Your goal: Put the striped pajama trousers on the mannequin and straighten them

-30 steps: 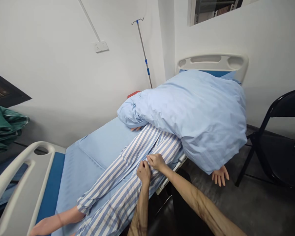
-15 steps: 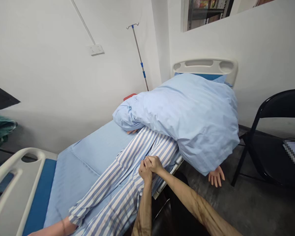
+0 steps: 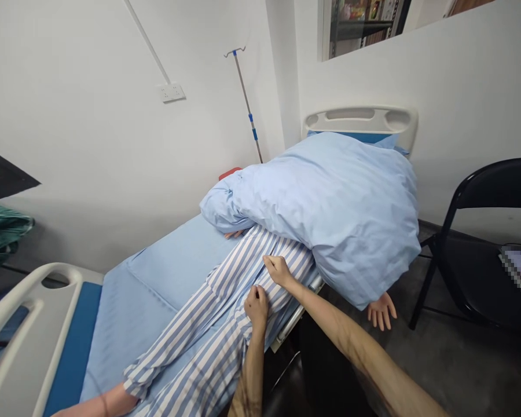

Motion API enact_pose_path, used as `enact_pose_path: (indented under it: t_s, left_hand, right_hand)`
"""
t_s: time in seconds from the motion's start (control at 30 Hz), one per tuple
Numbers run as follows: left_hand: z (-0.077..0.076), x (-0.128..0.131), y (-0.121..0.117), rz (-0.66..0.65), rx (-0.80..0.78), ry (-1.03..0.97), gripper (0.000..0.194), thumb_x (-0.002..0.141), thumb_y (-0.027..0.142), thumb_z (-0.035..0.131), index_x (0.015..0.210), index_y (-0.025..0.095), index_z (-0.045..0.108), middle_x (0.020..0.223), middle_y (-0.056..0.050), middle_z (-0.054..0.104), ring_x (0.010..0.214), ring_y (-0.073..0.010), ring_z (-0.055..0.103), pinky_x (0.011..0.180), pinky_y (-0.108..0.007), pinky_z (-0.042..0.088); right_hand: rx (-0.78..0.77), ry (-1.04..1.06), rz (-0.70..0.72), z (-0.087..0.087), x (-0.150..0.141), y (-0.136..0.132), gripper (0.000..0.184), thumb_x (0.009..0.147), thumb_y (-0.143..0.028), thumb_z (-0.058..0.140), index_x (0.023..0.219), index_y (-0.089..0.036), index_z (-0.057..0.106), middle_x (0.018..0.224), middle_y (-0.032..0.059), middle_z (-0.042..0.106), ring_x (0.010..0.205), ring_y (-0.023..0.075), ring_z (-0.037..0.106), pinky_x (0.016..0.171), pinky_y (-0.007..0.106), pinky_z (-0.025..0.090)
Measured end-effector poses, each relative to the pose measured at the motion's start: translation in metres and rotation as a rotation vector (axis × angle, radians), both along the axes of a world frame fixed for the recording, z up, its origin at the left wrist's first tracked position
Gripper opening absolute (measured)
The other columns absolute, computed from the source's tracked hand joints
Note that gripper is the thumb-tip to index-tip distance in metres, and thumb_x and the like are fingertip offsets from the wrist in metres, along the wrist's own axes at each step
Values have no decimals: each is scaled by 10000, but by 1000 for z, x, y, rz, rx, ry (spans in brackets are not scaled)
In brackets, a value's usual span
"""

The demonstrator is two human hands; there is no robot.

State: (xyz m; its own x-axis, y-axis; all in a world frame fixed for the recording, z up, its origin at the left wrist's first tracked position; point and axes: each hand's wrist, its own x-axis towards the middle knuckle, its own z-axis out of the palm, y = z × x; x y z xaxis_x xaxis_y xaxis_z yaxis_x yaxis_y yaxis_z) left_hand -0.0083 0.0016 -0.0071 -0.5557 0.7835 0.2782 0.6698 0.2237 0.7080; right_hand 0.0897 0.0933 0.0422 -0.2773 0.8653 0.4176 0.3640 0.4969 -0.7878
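Note:
My left hand (image 3: 256, 306) is curled into a fist over the near leg of blue-and-white striped trousers (image 3: 208, 336), around the knee. Farther up the same leg my right hand (image 3: 278, 271) is also a fist, thumb side up, with a small gap between the two. Nothing shows in either fist. Whether they press on the cloth I cannot tell. A figure that looks like a manikin wears the trousers and lies on the bed. A light blue quilt (image 3: 330, 197) hides its upper body, and one manikin hand (image 3: 382, 311) hangs out over the bed's near side.
The bed has a cream footboard (image 3: 13, 336), a matching headboard (image 3: 360, 119) and a metal side rail (image 3: 295, 318). Behind it stands an IV pole (image 3: 245, 92). To the right is a black folding chair (image 3: 473, 278) with a blurred item on its seat. Green cloth (image 3: 4, 229) lies at far left.
My hands were together, one against the other. They have come apart: the right has moved up the leg, while the left stays near the knee.

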Motion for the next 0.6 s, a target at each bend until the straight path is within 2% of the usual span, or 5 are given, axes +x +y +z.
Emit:
enact_pose_path:
  t_s: [0.17, 0.27, 0.43, 0.5, 0.6]
  left_hand:
    - [12, 12, 10, 103, -45, -104, 319, 840, 277, 431, 533, 201, 387, 524, 12, 451, 542, -120, 374, 592, -264, 241]
    - [37, 22, 29, 20, 30, -264, 345, 834, 292, 435, 510, 205, 356, 486, 32, 391, 530, -113, 365, 580, -258, 275]
    - [85, 32, 61, -69, 278, -447, 354, 846, 336, 446, 527, 206, 366, 491, 48, 375, 521, -98, 364, 568, -249, 320]
    - [84, 34, 66, -98, 294, -429, 366, 862, 354, 429, 534, 207, 357, 502, 46, 374, 528, -98, 363, 575, -249, 322]
    - [57, 36, 62, -41, 125, -322, 373, 849, 357, 450, 523, 210, 347, 492, 37, 377, 525, -106, 351, 575, -262, 284]
  right_hand:
    - [122, -299, -28, -34, 0, -10, 424, 969, -326, 346, 634, -169, 552, 577, 35, 579, 547, 115, 475, 564, 259, 222]
    - [95, -250, -79, -40, 1, -8, 443, 990, -312, 295, 659, -170, 554, 601, 42, 602, 556, 116, 486, 574, 260, 223]
    - [49, -126, -109, -38, 3, -1, 477, 997, -332, 249, 614, -183, 492, 568, 31, 570, 535, 113, 460, 573, 264, 221]
    - [44, -97, -105, -40, 3, 0, 473, 993, -339, 253, 611, -187, 487, 564, 29, 563, 534, 114, 459, 570, 263, 227]
    - [37, -59, -115, -44, 2, 0, 451, 984, -326, 274, 621, -188, 504, 563, 27, 561, 534, 112, 469, 568, 254, 254]
